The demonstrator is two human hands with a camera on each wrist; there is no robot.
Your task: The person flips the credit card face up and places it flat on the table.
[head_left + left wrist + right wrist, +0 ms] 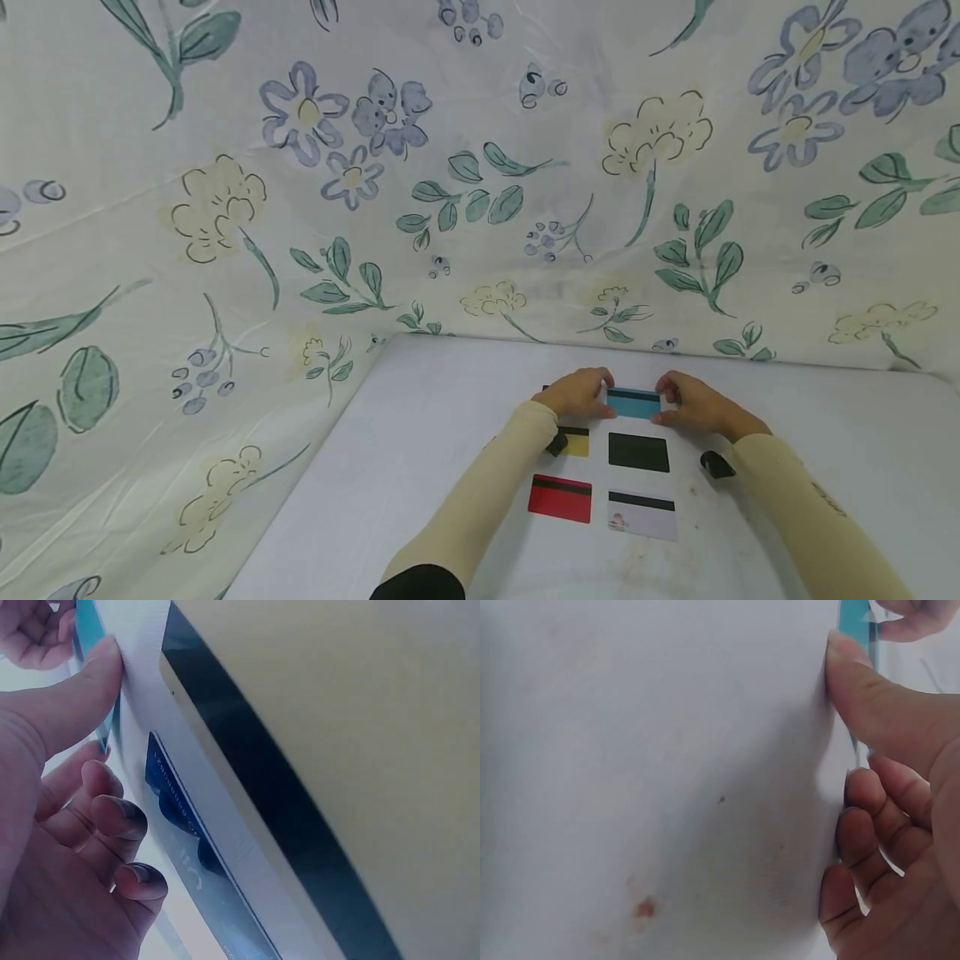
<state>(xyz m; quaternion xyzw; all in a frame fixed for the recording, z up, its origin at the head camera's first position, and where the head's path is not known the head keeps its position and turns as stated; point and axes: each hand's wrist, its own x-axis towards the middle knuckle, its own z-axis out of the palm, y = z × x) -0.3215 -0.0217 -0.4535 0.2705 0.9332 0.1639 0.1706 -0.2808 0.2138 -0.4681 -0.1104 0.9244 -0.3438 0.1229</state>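
A blue card (633,405) with a dark stripe along its top lies at the far end of the white table. My left hand (579,393) holds its left edge between thumb and fingers. From the other side, my right hand (693,404) grips the right edge the same way. Beside the left hand's curled fingers, in the left wrist view, is a dark blue card (225,892) with printed digits, mostly hidden in the head view. Nearer than it lies a gold card (337,712) with a black stripe, partly covered by the left wrist in the head view.
Below the blue card lies a plain black card (638,452). Closer to me are a red card (560,500) and a white card (642,515), both with dark stripes. A floral cloth (480,208) hangs behind the table (435,392). Small stains mark the surface.
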